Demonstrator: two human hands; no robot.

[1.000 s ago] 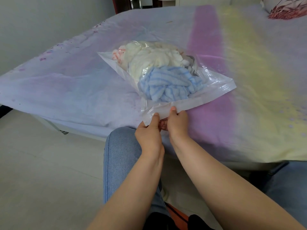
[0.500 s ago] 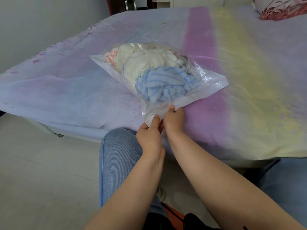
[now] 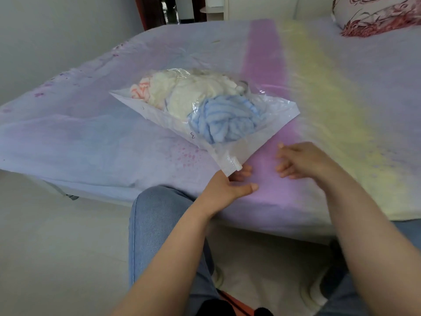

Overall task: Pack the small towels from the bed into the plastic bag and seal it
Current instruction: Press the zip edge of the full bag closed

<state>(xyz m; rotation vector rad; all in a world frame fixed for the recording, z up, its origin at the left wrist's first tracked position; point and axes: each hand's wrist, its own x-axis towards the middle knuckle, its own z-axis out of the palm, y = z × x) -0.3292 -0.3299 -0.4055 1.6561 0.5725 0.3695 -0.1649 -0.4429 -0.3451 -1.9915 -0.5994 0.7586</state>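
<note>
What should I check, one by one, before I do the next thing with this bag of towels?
1. All towels inside the plastic bag: ok. The blue towel, cream towel and orange-striped towel all show through it.
2. No towels loose on the bed: ok, as far as the picture reaches.
3. Bag lying on the bed, not sliding off: ok.
4. Bag's opening sealed along its whole edge: cannot tell.
5. Left hand steadying the near corner: cannot tell; its fingers lie right at the corner.
6. Right hand on the bag: not ok; it is off the bag and blurred.
</note>
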